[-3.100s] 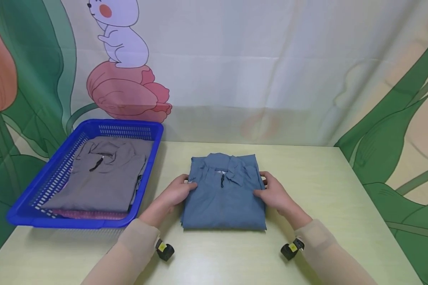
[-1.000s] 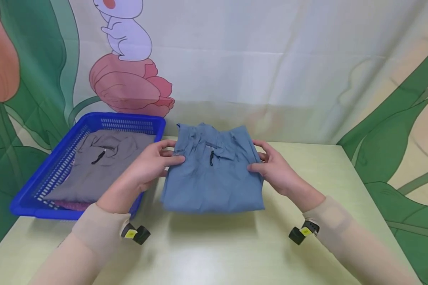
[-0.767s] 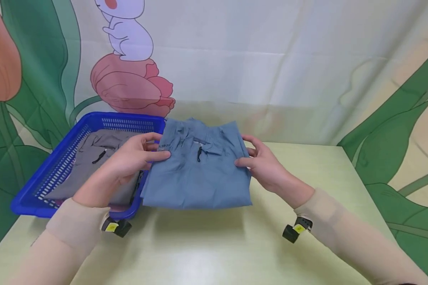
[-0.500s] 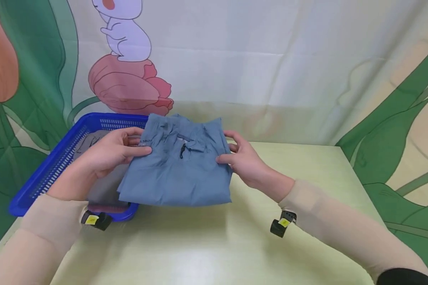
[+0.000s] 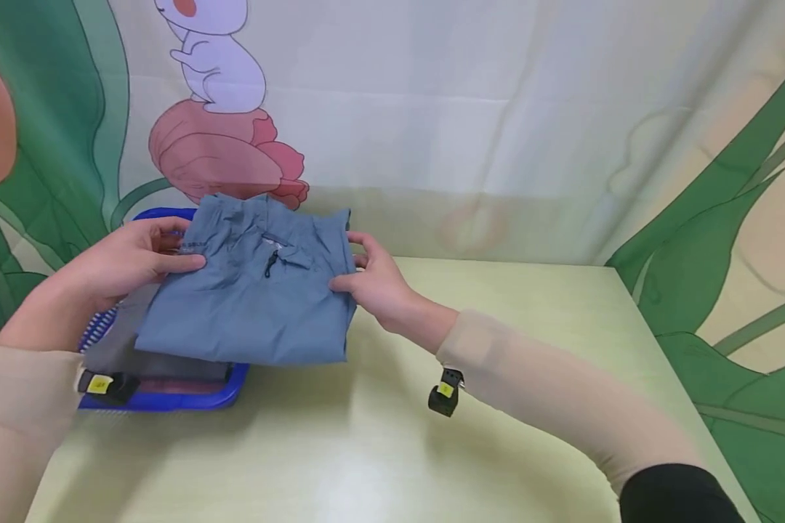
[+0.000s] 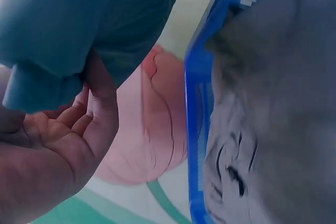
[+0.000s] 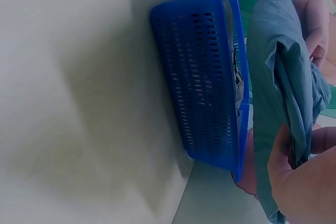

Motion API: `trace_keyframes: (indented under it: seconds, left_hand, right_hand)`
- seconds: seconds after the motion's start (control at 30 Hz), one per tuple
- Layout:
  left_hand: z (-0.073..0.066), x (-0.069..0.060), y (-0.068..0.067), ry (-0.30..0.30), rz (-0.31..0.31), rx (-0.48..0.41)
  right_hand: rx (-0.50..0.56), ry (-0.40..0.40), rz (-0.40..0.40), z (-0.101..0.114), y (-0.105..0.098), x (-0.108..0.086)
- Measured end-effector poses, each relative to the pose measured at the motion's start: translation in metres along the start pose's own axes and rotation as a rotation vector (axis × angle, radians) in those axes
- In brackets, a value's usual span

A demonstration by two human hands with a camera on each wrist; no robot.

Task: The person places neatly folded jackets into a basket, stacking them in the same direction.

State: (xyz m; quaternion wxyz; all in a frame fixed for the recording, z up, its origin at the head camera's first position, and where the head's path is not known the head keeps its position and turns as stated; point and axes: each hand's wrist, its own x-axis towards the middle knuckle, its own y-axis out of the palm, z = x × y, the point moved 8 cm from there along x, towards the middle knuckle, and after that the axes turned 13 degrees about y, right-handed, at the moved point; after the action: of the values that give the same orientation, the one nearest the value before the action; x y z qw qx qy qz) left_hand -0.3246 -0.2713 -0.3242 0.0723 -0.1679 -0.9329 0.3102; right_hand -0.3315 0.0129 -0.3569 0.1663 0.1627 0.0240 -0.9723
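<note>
A folded blue-grey jacket (image 5: 255,298) with a collar and a black zipper pull hangs in the air, partly over the blue basket (image 5: 229,388). My left hand (image 5: 137,254) pinches its left edge, thumb on top and fingers underneath. On the opposite edge, my right hand (image 5: 382,283) grips the folded layers the same way. In the right wrist view the jacket (image 7: 278,77) is seen edge-on above the basket's rim. Inside the basket lies a folded grey garment (image 6: 283,103) with a dark zipper pull; the head view shows only its near part, and something pink lies beneath it.
The basket stands on the left of a pale table (image 5: 392,436). Behind the table hangs a printed curtain (image 5: 432,109) with a white animal and flowers. Small black cameras are strapped to both wrists.
The jacket was lying on the table, then both hands lifted it and carried it left. It now covers much of the basket in the head view. Both hands keep their hold.
</note>
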Motion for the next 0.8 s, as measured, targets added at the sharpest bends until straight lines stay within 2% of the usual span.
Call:
trace_keyframes:
  seconds: [0.17,0.37,0.53,0.8]
  left_hand:
    - [0.007,0.0,-0.011,0.019,0.036,0.066]
    - [0.027,0.001,-0.027,0.016,0.058,0.121]
    - [0.047,-0.003,-0.042,-0.023,0.046,0.177]
    - [0.072,-0.014,-0.058,-0.071,0.054,0.272]
  right_hand:
    - [-0.009,-0.029,-0.023,0.003,0.013,0.009]
    - [-0.05,-0.046,-0.049,0.002,0.027,0.017]
    - [-0.051,-0.058,-0.064,0.0,0.039,0.03]
    - [-0.009,-0.072,-0.059,-0.007,0.066,0.049]
